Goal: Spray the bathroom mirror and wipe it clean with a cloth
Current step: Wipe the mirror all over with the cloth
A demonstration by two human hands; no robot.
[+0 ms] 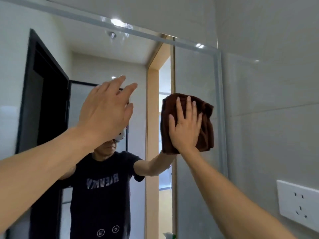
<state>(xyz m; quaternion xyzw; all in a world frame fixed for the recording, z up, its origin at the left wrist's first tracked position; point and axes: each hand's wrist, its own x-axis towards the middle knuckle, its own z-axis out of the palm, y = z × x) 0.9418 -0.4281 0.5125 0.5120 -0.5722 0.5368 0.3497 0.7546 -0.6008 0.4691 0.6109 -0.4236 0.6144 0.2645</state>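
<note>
Pressing bunched brown cloth (205,118) flat on mirror (195,69), right hand (185,128)

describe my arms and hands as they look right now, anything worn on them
Both forearms are bare in view: no sleeves reach them, and no gloves, watch, rings or bracelets show on the left hand or the right hand. The mirror reflects a dark short-sleeved T-shirt with pale lettering.

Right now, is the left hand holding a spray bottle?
No. The left hand is raised with fingers straight and holds nothing, while the right hand presses the brown cloth flat.
</note>
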